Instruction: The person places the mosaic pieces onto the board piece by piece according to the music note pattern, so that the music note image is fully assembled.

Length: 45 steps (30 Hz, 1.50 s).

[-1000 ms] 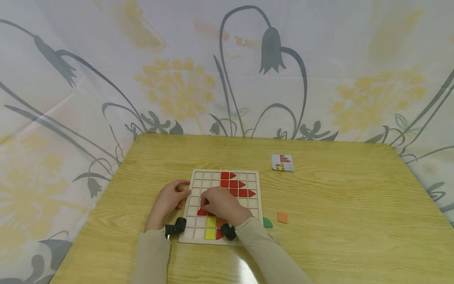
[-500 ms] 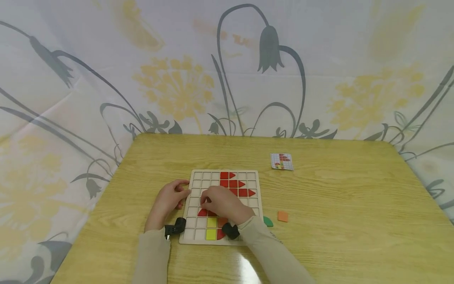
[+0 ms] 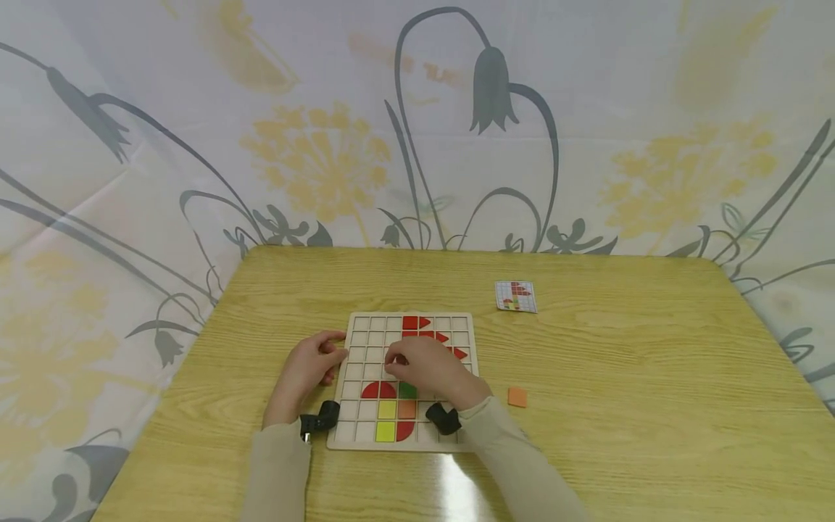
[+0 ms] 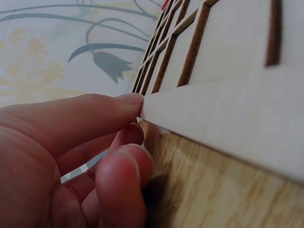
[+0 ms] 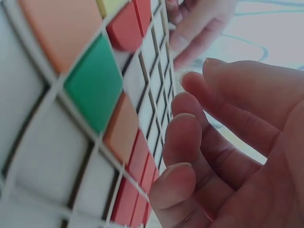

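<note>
My left hand [image 3: 306,368] rests at the left edge of the wooden grid board [image 3: 355,351]; in the left wrist view a fingertip [image 4: 133,102] touches that edge. Above the middle of the board hovers my right hand [image 3: 427,370], fingers loosely curled with nothing between them. Below it lie two red rounded pieces [image 3: 370,391], a green square [image 3: 407,391], an orange square [image 3: 406,409], two yellow squares [image 3: 385,432] and a red quarter-round piece [image 3: 405,431]. Red arrow-like rows [image 3: 409,322] fill upper cells, partly hidden by this hand. Another orange tile [image 5: 123,128] shows beside the green one [image 5: 95,83].
A loose orange square [image 3: 517,397] lies on the table [image 3: 639,391], right of the board. Farther back is a small pattern card [image 3: 516,296] showing a coloured grid. Patterned cloth [image 3: 326,167] hangs behind the table.
My right hand has shifted right and slightly up, uncovering the red rounded pieces and the green square. The loose green piece right of the board is no longer visible. My left hand stays in place.
</note>
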### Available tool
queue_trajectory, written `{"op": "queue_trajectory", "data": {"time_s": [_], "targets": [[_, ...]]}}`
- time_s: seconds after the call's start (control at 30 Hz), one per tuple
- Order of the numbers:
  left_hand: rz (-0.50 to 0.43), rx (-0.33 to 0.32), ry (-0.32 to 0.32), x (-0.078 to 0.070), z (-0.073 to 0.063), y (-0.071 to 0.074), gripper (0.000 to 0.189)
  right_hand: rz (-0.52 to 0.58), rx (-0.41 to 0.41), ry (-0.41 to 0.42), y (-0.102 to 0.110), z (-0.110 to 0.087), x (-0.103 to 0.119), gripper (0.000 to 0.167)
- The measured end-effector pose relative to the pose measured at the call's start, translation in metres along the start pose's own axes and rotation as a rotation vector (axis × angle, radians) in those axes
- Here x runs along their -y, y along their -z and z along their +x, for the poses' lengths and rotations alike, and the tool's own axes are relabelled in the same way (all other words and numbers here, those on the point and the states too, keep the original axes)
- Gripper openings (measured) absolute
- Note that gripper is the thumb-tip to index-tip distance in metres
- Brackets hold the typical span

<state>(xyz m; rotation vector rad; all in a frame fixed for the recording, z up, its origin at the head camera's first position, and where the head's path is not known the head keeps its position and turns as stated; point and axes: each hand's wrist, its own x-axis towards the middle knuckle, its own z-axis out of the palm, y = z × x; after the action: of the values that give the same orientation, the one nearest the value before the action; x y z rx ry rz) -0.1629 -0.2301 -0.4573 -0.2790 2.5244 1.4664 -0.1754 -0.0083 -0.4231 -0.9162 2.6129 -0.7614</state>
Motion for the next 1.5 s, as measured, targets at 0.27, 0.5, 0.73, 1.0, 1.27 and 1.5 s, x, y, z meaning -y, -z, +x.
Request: {"op": "queue_trajectory", "data": {"time_s": [0.27, 0.5, 0.73, 1.0, 1.27, 1.5], "targets": [[-0.008, 0.003, 0.007, 0.001, -0.001, 0.0, 0.036, -0.009, -0.076, -0.034, 0.01, -0.014, -0.015, 0.01], [-0.008, 0.008, 0.003, 0.0, -0.002, 0.001, 0.037, -0.032, -0.121, -0.022, 0.016, -0.027, -0.024, 0.01], [0.008, 0.012, 0.009, 0.0, -0.002, 0.0, 0.039, -0.015, -0.143, -0.064, 0.023, -0.041, -0.032, 0.008], [-0.002, 0.025, 0.01, -0.002, -0.002, -0.001, 0.04, -0.008, -0.121, -0.088, 0.03, -0.058, -0.043, 0.013], [-0.038, 0.038, -0.002, -0.003, -0.004, 0.0, 0.041, 0.041, -0.109, -0.148, 0.033, -0.075, -0.06, 0.012], [-0.047, 0.034, 0.007, -0.003, -0.005, 0.001, 0.04, 0.011, -0.118, -0.165, 0.038, -0.086, -0.065, 0.011]]}}
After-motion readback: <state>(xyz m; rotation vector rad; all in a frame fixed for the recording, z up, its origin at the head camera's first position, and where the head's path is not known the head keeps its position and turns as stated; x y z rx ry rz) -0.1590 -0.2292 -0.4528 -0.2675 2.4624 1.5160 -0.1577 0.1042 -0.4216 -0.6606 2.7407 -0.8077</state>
